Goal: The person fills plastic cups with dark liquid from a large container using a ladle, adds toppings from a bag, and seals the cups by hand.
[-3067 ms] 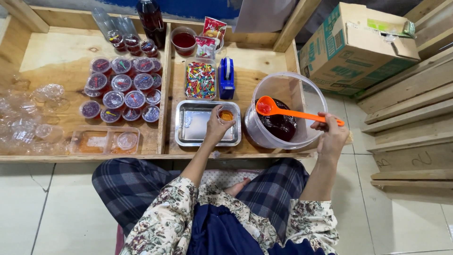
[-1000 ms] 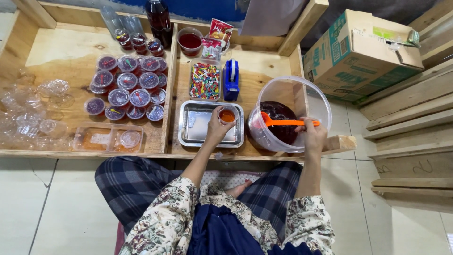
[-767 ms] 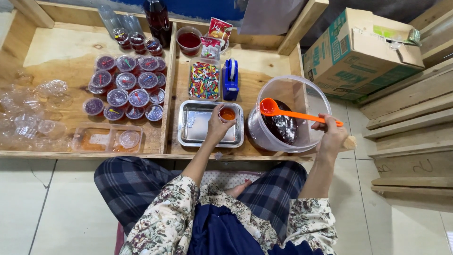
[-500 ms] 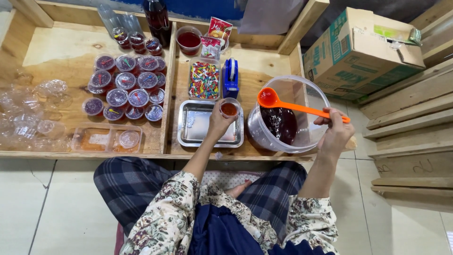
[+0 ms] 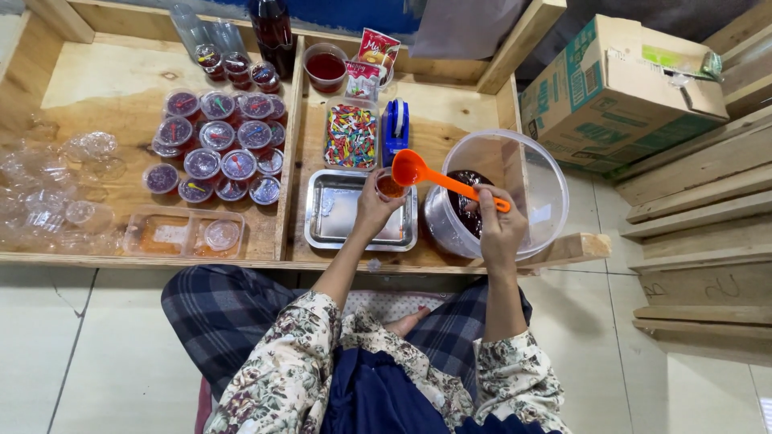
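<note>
— Centre of frame, what's in the hands?

— Left hand curled around one small clear cup, held over the steel tray. Right hand closed on the handle of one orange ladle; its bowl sits just right of the cup's rim, touching or nearly so, I cannot tell which.

— Where's the ladle relative to the tub?

— Handle runs lower right across the rim of one large clear tub, dark red jelly at its bottom. Tub is right of the tray; right hand lies over its near edge.

— Count on the filled cups?

— Upper left, a cluster of lidded cups with dark purple filling: about thirteen in the main group, three more further up beside a dark bottle. Edges overlap, so the count is approximate.

— Anything else on the board?

— One rectangular clear box of coloured sprinkles above the tray, one blue tape dispenser to its right, one red bowl of red liquid at top. Far left, a heap of empty clear cups, too jumbled to count. One cardboard box upper right.
</note>
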